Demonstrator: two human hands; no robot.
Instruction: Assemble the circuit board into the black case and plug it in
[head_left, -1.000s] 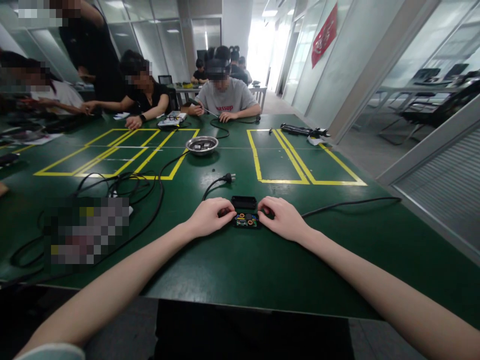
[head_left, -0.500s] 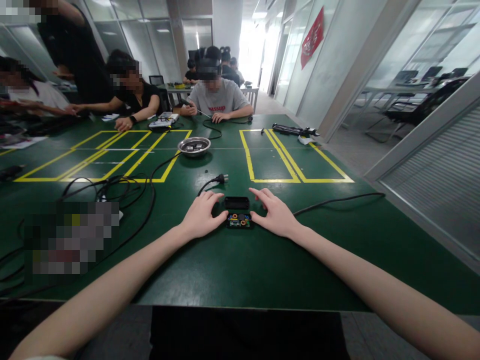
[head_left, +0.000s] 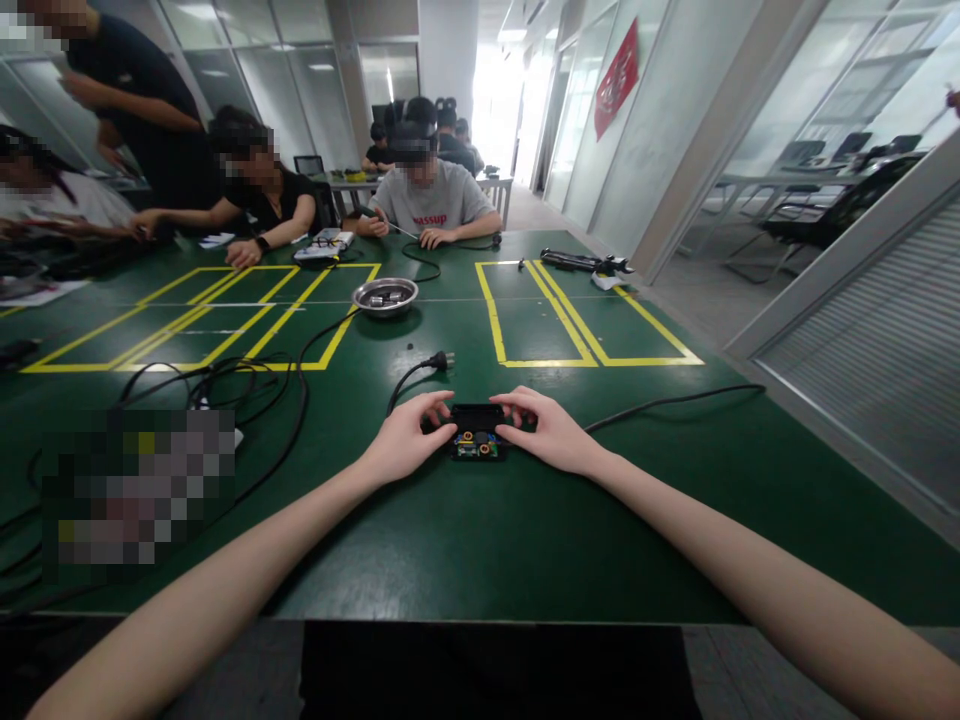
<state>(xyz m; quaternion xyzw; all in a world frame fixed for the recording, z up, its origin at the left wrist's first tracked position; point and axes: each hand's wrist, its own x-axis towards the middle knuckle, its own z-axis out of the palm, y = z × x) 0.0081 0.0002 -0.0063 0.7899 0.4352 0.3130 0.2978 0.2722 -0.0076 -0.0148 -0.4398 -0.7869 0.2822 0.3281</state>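
In front of me on the green table is a small black plastic housing in two halves. The near half (head_left: 487,457) holds a green circuit board (head_left: 467,449) with copper-wound coils. Directly behind it is the black plastic cover (head_left: 478,418), its inner side towards me. My left hand (head_left: 409,432) pinches the cover's left end between thumb and fingers. At the right end my right hand (head_left: 546,430) grips it the same way. The thumbs come close to the board's upper corners, and some fingertips are hidden behind the cover.
A black cable with a plug (head_left: 439,361) lies beyond my left hand. Further back stands a metal bowl (head_left: 385,297) with small metal parts. Coiled cables (head_left: 217,385) and a blurred-out object (head_left: 142,490) are at left. Co-workers sit across the table (head_left: 420,560).
Both hands have moved inward and their fingers have closed on the cover's ends. The cover now sits closer to the half with the circuit board.
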